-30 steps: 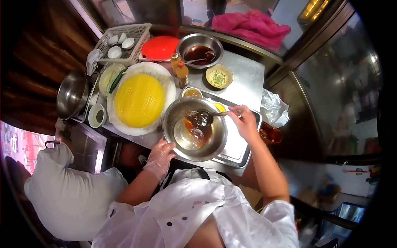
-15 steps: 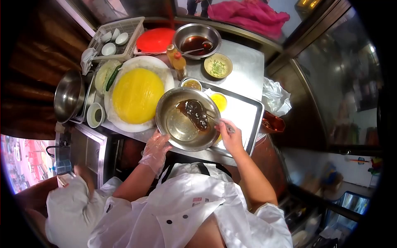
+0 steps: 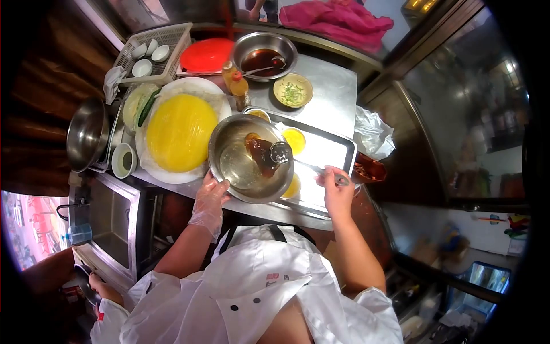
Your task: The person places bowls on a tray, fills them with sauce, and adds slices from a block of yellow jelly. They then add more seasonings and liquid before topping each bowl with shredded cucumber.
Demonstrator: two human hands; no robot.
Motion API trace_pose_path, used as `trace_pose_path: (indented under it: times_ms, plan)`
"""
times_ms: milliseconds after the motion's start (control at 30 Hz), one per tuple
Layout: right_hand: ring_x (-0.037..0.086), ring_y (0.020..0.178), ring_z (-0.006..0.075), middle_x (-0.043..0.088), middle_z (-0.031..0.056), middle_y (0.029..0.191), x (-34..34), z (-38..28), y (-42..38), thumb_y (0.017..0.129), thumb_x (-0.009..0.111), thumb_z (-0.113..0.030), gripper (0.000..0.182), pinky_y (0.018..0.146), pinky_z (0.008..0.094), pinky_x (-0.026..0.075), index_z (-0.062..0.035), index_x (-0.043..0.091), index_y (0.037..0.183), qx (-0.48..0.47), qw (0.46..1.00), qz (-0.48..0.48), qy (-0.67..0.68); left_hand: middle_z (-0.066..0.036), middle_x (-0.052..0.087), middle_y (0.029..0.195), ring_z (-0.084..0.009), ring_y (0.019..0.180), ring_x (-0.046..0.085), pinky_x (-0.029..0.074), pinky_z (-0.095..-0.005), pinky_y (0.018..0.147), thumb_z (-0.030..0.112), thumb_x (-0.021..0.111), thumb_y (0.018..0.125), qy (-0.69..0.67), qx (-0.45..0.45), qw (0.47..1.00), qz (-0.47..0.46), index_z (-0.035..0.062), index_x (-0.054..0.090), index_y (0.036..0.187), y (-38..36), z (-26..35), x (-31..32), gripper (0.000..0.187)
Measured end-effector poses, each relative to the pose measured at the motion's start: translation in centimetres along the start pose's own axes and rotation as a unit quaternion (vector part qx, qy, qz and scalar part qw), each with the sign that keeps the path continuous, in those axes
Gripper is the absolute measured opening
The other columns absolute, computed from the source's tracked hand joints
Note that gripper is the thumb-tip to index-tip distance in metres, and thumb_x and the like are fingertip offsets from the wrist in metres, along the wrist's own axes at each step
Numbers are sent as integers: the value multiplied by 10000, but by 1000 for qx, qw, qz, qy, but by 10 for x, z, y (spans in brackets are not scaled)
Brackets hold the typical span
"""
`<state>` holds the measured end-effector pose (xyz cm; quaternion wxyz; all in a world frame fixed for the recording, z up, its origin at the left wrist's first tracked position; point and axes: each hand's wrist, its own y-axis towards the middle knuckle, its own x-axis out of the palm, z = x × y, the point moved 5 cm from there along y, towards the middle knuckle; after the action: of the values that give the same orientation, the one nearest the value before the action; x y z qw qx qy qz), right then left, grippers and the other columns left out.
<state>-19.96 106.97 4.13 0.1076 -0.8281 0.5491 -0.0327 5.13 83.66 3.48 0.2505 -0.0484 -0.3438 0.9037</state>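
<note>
My left hand (image 3: 208,202), in a clear plastic glove, grips the near-left rim of a steel mixing bowl (image 3: 230,171). Dark brown, glossy sauce (image 3: 261,153) lies in the bowl, mostly toward its right side. My bare right hand (image 3: 338,195) is closed around the handle end of a metal ladle (image 3: 281,152), whose head is over the sauce at the bowl's right side. Beneath the bowl's right edge is a metal tray (image 3: 326,156) holding yellow-filled cups (image 3: 294,140), one partly hidden by the bowl. A small container (image 3: 258,114) peeks out behind the bowl.
To the left, a yellow plastic-wrapped round (image 3: 182,133) sits on a white plate (image 3: 166,175). Behind are sauce bottles (image 3: 239,89), a basin of dark liquid (image 3: 263,50), a bowl with chopped greens (image 3: 293,90) and a basket (image 3: 182,43). Another person's hand (image 3: 98,282) shows lower left.
My right hand has moved right with the ladle, whose head has shifted toward the bowl's right side. The other person at lower left has moved, now holding a dark, round object.
</note>
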Motion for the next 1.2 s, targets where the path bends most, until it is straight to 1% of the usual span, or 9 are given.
trace_pose_path:
  times_ms: [333,400,500,733,800,900,1067,1133,1200]
  plan:
    - [756,836,224,741,158,947,-4,12,35,1008,601,-118,193,748,316,588,44,661,1094,-105,986,-5,-131,29,398,1585,-162,1208,554,472,-370,937,160,677,932,6,32,999,30,85,491,1499,5,4,-22,601]
    - [758,822,244,743,175,959,-1,28,45,992,607,-102,171,739,333,584,24,667,1091,-129,971,-18,-199,-57,523,1475,-210,1350,489,431,-429,1009,223,651,957,28,45,998,18,141,335,1597,3,6,-25,718]
    - [720,858,348,725,180,995,12,14,41,941,620,-67,144,725,411,581,-33,679,1068,-273,915,-35,-296,-37,535,1445,-167,1192,556,445,-379,966,176,685,923,-4,40,999,35,100,364,1576,-11,16,-23,731]
    - [712,926,361,689,160,1166,12,-7,16,896,626,-3,327,807,434,593,-60,663,1216,-392,811,-152,-408,-44,584,1353,-179,1185,560,444,-393,972,174,686,917,-1,35,999,36,93,331,1588,-14,8,-26,763]
    - [706,975,354,655,150,1273,8,-6,3,830,640,25,474,809,409,602,-85,642,1291,-425,747,-242,-451,-44,585,1353,-179,1178,564,452,-400,970,178,689,919,16,43,998,42,99,344,1582,-15,4,-24,752]
    - [700,1007,341,624,148,1332,11,-15,-21,761,659,28,564,803,404,604,-93,630,1311,-500,719,-280,-393,-47,578,1385,-174,1186,564,461,-403,970,175,688,921,1,29,999,24,100,353,1578,-25,3,-14,741]
    - [705,991,335,631,147,1320,44,-7,-39,735,670,49,603,789,397,604,-85,617,1320,-481,747,-295,-353,-46,576,1403,-166,1208,559,465,-390,971,170,677,929,-21,23,1000,0,120,349,1583,-31,-5,-9,734]
    - [715,925,357,695,149,1207,50,-3,-39,852,648,57,358,809,374,603,-55,683,1190,-419,813,-264,-308,-43,578,1402,-164,1218,558,466,-387,973,171,671,932,-26,25,999,-4,122,346,1585,-35,-7,-9,731]
    - [723,909,349,709,160,1140,54,-1,-47,886,635,42,298,810,363,601,-46,684,1167,-393,840,-248,-280,-43,583,1396,-169,1234,554,463,-388,986,174,659,939,-14,26,1000,-4,126,335,1592,-38,-7,-10,731]
